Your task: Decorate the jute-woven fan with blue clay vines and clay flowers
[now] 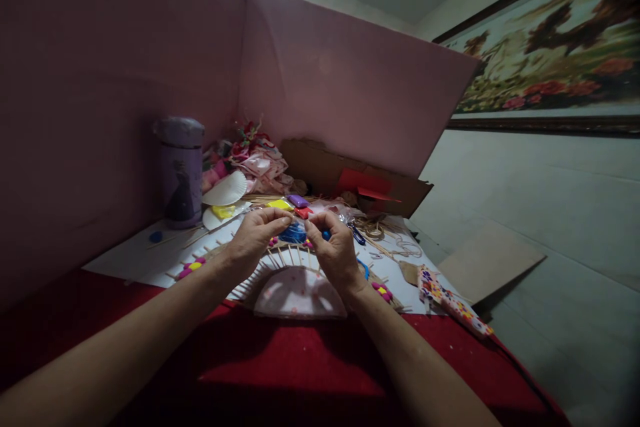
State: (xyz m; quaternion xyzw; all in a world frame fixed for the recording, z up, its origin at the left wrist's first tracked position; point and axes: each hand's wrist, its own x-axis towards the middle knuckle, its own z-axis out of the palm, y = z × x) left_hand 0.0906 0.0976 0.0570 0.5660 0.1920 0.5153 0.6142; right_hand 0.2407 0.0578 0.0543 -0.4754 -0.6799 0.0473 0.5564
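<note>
My left hand (257,238) and my right hand (336,250) meet above the middle of the table, thumb and fingertips pinched on each. Whatever sits between the fingertips is too small to make out. Just below them is a shiny blue packet (293,233), partly covered by the hands. Under my wrists lies a fan-shaped craft piece with thin sticks along its curve, a pale spotted half-circle (300,293) at its base. Pink flowers with yellow middles, one by the left forearm (193,267) and one by the right (383,291), decorate its edge.
A purple flask (181,173) stands at the left beside white paper plates (227,189). Yellow (280,204) and purple (298,201) packets lie behind my hands. A flower-patterned glue gun (450,300) with a cord rests at the right edge. Cardboard (315,163) leans at the back.
</note>
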